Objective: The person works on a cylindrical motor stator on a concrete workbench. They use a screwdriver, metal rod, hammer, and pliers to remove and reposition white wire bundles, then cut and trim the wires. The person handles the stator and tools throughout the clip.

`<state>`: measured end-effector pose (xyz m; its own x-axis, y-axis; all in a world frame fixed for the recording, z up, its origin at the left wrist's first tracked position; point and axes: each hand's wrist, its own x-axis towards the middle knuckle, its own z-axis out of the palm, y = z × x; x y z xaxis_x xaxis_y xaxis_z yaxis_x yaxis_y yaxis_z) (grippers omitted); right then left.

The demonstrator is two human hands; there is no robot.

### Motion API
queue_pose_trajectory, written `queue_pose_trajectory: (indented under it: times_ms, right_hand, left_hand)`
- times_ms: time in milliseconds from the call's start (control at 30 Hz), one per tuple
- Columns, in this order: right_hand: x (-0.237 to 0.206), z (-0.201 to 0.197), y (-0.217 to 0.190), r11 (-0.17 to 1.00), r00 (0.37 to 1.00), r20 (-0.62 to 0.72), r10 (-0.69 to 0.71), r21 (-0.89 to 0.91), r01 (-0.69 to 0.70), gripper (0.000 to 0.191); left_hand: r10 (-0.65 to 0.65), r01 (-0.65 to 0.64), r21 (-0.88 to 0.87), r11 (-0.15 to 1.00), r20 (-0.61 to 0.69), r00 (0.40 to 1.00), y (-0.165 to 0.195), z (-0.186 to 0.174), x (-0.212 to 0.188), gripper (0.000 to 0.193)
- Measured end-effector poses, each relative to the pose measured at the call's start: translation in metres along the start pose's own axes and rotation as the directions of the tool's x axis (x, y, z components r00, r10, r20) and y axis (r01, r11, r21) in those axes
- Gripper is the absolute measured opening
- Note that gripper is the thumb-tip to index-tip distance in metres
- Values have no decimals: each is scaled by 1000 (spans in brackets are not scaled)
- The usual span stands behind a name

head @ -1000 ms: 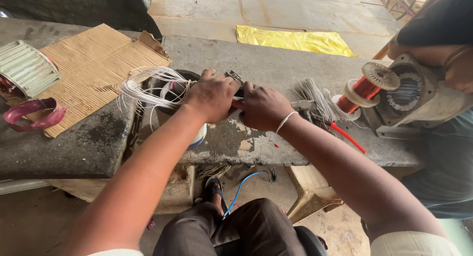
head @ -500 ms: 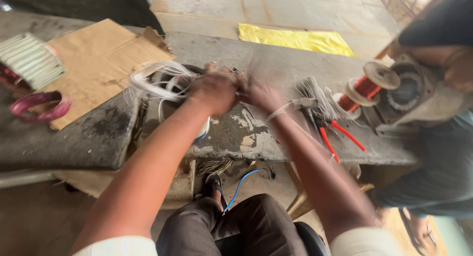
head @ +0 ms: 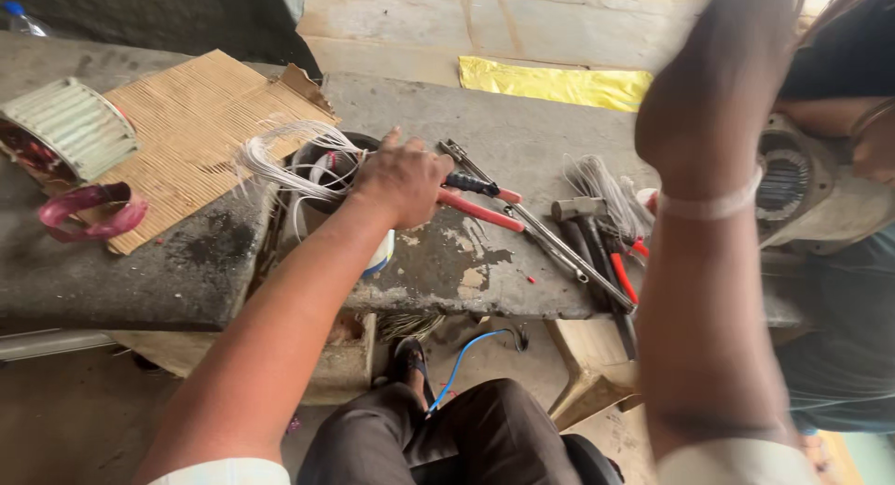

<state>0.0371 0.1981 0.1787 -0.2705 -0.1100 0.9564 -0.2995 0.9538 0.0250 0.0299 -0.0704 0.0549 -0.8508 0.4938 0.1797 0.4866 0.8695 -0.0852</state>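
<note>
My left hand [head: 403, 179] lies over the right rim of a dark round motor stator [head: 322, 163] on the concrete bench [head: 186, 270], fingers curled down over its edge. Loose white wires [head: 280, 154] fan out of the stator toward the left. Red-handled pliers [head: 480, 210] lie just right of that hand. My right hand [head: 718, 75] is raised high at the upper right, blurred, its back toward me; its fingers are hidden. A white band circles that wrist.
A hammer [head: 578, 210], long metal tools [head: 550, 238] and a white wire bundle [head: 597, 179] lie at the right. Cardboard [head: 186, 131], a ribbed grey part [head: 70, 126] and a pink coil [head: 89, 210] lie at the left. Another person holds a motor housing [head: 811, 191] at the far right.
My right hand has left the stator and risen up to the right. The left hand stays on the stator. The pliers now lie uncovered on the bench.
</note>
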Motion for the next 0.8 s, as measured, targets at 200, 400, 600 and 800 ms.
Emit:
queue_pose_trajectory:
  times_ms: [200, 400, 600, 800]
  right_hand:
    - [-147, 94, -71, 966, 766, 630, -128, 254, -47, 58]
    - [-153, 96, -58, 944, 499, 852, -157, 278, -178, 104]
    - [-117, 71, -102, 909, 427, 850, -309, 396, -129, 95]
    - [-118, 78, -103, 928, 448, 840, -304, 368, -61, 92]
  left_hand:
    - [-28, 20, 139, 990, 55, 998, -12, -12, 0, 36]
    - [10, -16, 100, 995, 59, 998, -29, 18, 4, 50]
    - [-406, 247, -537, 807, -201, 891, -119, -25, -13, 45]
    - [-636, 670, -302, 678, 216, 741, -151, -3, -33, 70]
